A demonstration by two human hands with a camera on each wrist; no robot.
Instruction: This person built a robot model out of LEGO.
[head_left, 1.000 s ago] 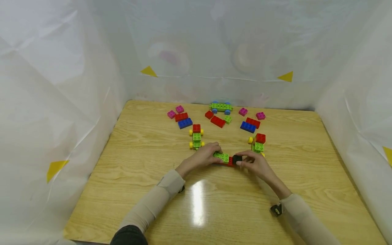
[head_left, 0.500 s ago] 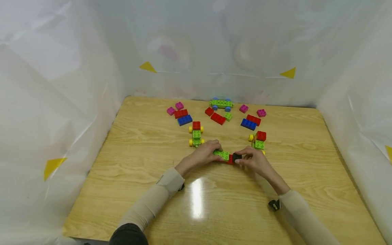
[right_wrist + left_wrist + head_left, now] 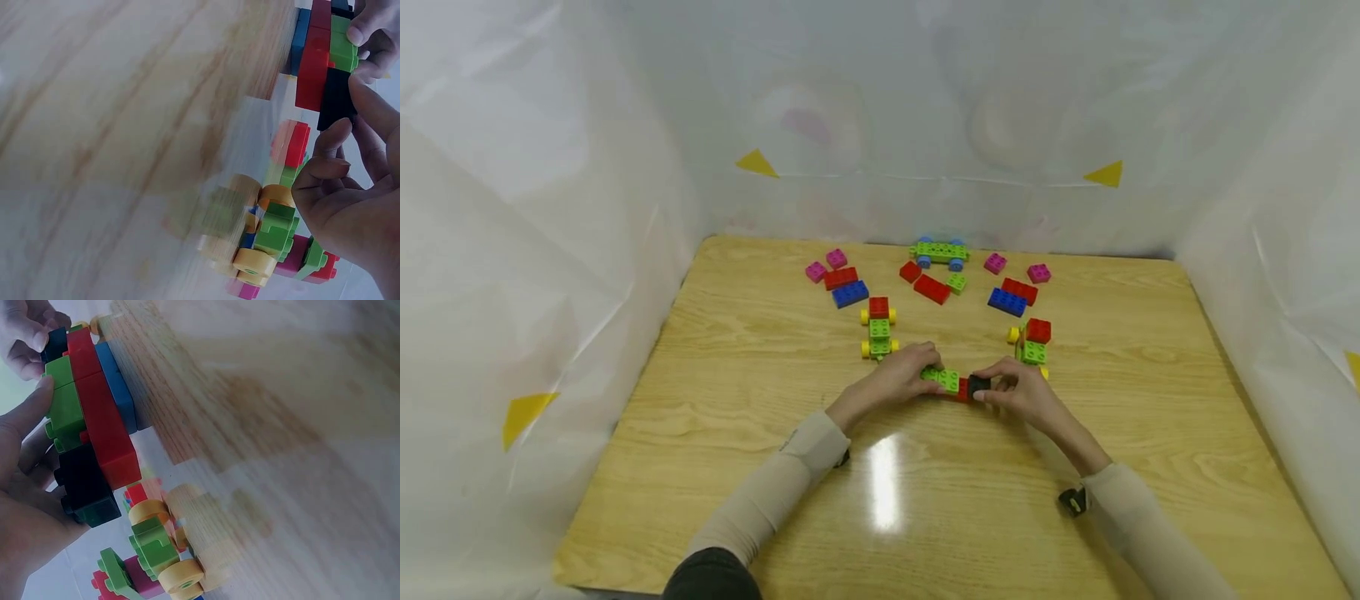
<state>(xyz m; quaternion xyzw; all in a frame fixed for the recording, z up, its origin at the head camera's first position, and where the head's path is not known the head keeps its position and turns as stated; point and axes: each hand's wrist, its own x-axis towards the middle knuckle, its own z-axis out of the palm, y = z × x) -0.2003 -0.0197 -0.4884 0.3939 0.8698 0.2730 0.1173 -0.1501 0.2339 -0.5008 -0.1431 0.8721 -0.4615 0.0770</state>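
Observation:
A built row of toy bricks lies between both hands near the middle of the table. In the left wrist view its bottom is a blue brick (image 3: 119,390), with red bricks (image 3: 107,428) over it and green bricks (image 3: 65,406) on top. My left hand (image 3: 898,375) grips the green bricks, thumb on the near side. A black brick (image 3: 87,484) sits at the row's left end, by the left palm. At the right end, my right hand (image 3: 1026,396) pinches another black brick (image 3: 335,100) between thumb and fingers, against the end of the red.
Two wheeled builds with yellow wheels stand beyond the hands, one left (image 3: 879,329) and one right (image 3: 1035,342). Farther back are a green wheeled base (image 3: 940,252), blue bricks (image 3: 850,293), red bricks (image 3: 932,289) and pink bricks (image 3: 995,263). Pale sheets (image 3: 925,108) enclose the back and sides.
The right fingers have shifted slightly on the black brick, while the left hand keeps its grip on the row. The head view has tilted a little.

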